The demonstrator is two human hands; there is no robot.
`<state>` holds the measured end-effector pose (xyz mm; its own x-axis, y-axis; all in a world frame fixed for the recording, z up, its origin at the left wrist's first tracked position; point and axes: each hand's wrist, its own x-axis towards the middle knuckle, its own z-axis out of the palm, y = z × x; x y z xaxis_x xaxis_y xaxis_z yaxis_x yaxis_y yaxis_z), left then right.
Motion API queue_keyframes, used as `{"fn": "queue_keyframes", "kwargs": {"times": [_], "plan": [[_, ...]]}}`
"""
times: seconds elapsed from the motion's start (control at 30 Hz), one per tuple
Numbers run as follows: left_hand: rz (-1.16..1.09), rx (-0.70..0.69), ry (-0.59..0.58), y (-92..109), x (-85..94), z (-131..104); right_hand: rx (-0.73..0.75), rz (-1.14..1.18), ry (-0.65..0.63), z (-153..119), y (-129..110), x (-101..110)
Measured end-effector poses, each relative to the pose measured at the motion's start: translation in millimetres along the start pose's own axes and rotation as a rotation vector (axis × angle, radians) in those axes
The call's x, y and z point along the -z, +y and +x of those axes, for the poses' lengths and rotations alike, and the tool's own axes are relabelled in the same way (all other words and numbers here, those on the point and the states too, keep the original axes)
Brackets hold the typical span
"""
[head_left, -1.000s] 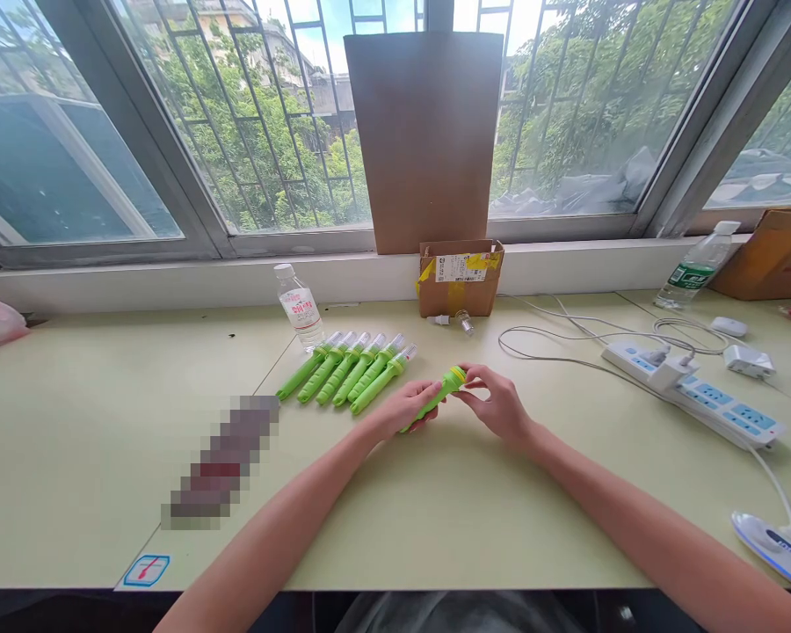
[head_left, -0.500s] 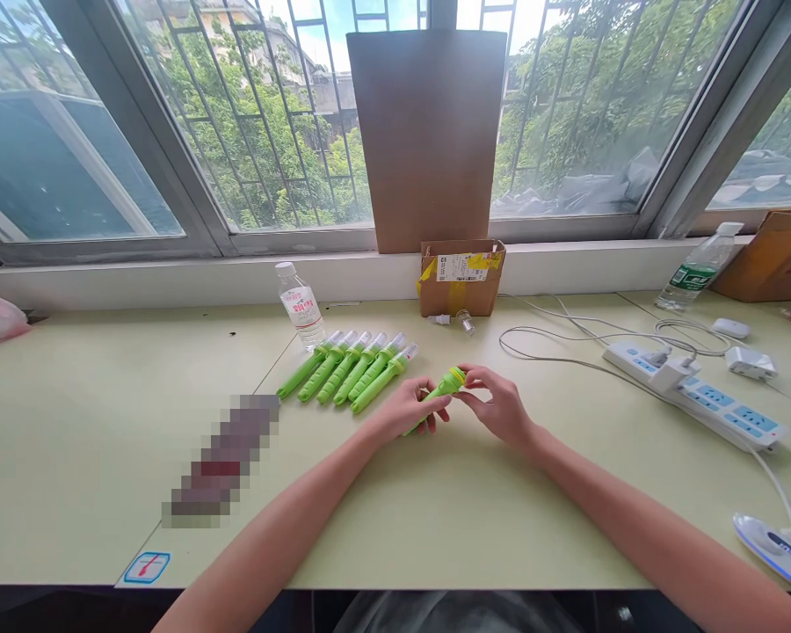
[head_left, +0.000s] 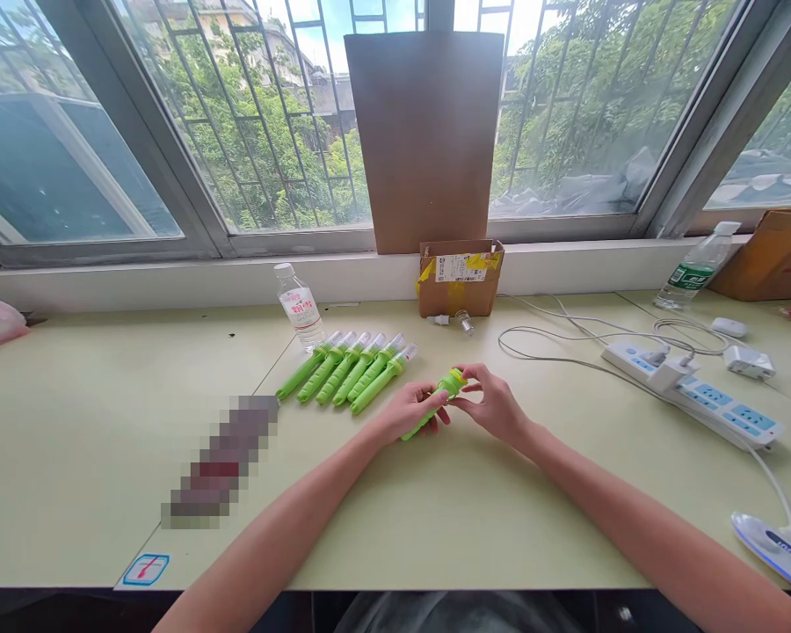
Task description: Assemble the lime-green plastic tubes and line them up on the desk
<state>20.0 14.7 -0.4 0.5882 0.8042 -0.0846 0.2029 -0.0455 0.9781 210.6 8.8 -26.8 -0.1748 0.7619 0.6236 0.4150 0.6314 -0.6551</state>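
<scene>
In front of the small brown cardboard box [head_left: 461, 294], my left hand [head_left: 405, 410] grasps a slim bright-green plastic stick with a flared, yellow-ringed head [head_left: 451, 383]; my right hand [head_left: 499, 410] pinches that head. A slack left grip could let the rounded plastic twist free. Left of the box, six green clear-tipped plastic sticks [head_left: 344, 369] could roll if my left hand bumped them.

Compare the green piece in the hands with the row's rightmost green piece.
The held piece is in the left hand, with the right hand at its yellow-ringed end; the rightmost piece lies on the table. The rightmost piece shows a clear tip; the held piece shows none, though fingers may hide it. Both are green.
</scene>
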Motion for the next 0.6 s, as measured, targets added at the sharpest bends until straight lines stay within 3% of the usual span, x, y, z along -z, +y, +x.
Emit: {"fn": "queue_keyframes", "kwargs": {"times": [0.33, 0.6], "plan": [[0.006, 0.023, -0.028, -0.1, 0.9, 0.4, 0.024, -0.03, 0.032, -0.4, 0.2, 2.0], [0.017, 0.007, -0.044, 3.5, 3.2, 0.4, 0.025, -0.001, -0.018, -0.5, 4.6, 1.2]]}}
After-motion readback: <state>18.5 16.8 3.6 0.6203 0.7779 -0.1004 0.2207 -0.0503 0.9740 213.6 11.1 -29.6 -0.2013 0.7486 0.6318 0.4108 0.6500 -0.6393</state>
